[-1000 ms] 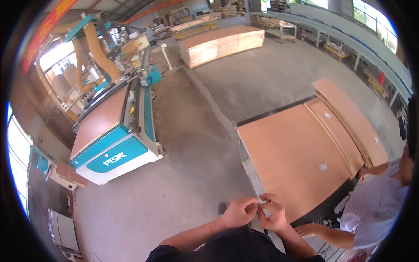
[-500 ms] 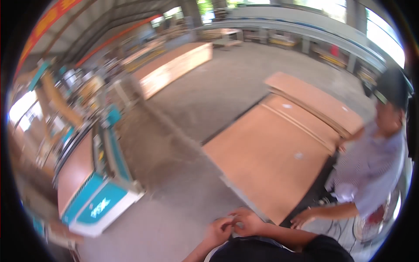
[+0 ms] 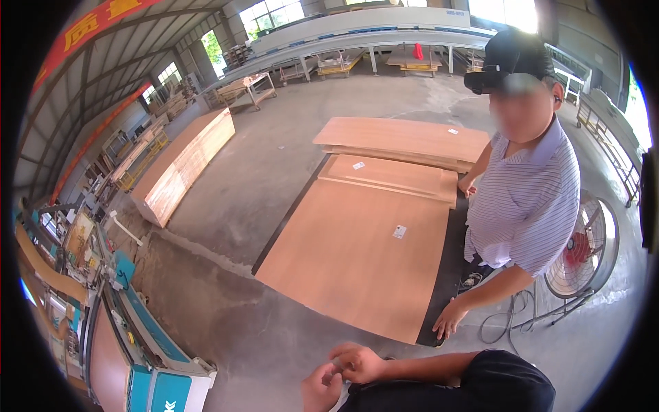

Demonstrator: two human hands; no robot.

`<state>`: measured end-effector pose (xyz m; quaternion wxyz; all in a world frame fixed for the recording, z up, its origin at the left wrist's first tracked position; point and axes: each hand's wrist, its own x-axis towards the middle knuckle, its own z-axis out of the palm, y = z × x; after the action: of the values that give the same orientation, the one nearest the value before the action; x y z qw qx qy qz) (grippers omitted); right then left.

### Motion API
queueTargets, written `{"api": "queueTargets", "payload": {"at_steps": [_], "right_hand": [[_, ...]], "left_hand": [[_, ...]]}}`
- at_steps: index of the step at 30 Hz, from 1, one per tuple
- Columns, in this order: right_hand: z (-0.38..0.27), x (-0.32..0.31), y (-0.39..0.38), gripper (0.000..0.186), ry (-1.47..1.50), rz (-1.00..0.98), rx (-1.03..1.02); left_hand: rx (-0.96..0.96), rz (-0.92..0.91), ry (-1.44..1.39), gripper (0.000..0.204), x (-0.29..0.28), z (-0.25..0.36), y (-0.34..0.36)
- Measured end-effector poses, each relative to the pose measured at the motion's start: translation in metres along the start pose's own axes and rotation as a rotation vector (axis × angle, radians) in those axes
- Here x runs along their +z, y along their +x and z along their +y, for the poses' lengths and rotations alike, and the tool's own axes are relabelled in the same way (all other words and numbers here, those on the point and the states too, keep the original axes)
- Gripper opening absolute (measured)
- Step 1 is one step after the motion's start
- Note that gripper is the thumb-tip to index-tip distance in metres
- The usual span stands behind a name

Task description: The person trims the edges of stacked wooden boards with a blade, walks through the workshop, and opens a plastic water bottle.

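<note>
My left hand [image 3: 322,386] and my right hand [image 3: 357,364] are close together at the bottom, fingers curled and pinched toward each other; anything between them is too small to make out. Beyond them lies a large plywood sheet [image 3: 353,257] on a black-topped platform [image 3: 443,288], with narrower panels [image 3: 388,182] and small white labels on it. A co-worker [image 3: 518,206] in a striped shirt and dark cap stands at its right side, one hand [image 3: 449,319] on the near black edge, the other [image 3: 467,187] by the far panels.
A teal-and-white machine [image 3: 171,388] stands at lower left. A long plywood stack [image 3: 175,175] is at middle left. A floor fan [image 3: 576,250] with cables is behind the co-worker. A long grey machine [image 3: 364,38], wheeled carts [image 3: 412,62] and a trolley [image 3: 254,89] line the back.
My view has swung to the right, so the teal machine and plywood shifted left and the co-worker came fully into view. My hands stay pinched together, now lower in the picture.
</note>
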<state>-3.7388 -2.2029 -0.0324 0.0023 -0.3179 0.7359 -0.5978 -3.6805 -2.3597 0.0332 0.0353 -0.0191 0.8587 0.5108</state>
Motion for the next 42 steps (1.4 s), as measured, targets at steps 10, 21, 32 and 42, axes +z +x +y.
{"api": "queueTargets", "payload": {"at_steps": [10, 21, 32, 42], "right_hand": [[0.012, 0.013, -0.011, 0.018, 0.129, -0.022, -0.068], [0.033, 0.041, -0.024, 0.023, 0.141, -0.361, 0.107], [0.021, 0.027, -0.015, 0.038, 0.068, -0.42, 0.166], [0.015, 0.011, -0.038, 0.038, 0.1, -0.349, 0.302]], "left_hand": [[0.076, 0.057, 0.025, 0.026, 0.002, -0.015, -0.006], [0.624, 0.326, -0.28, 0.012, -0.087, 0.076, -0.052], [1.423, -0.086, -1.224, 0.026, -0.1, 0.198, -0.041], [1.431, -0.396, -1.307, 0.032, -0.087, 0.211, -0.023]]}}
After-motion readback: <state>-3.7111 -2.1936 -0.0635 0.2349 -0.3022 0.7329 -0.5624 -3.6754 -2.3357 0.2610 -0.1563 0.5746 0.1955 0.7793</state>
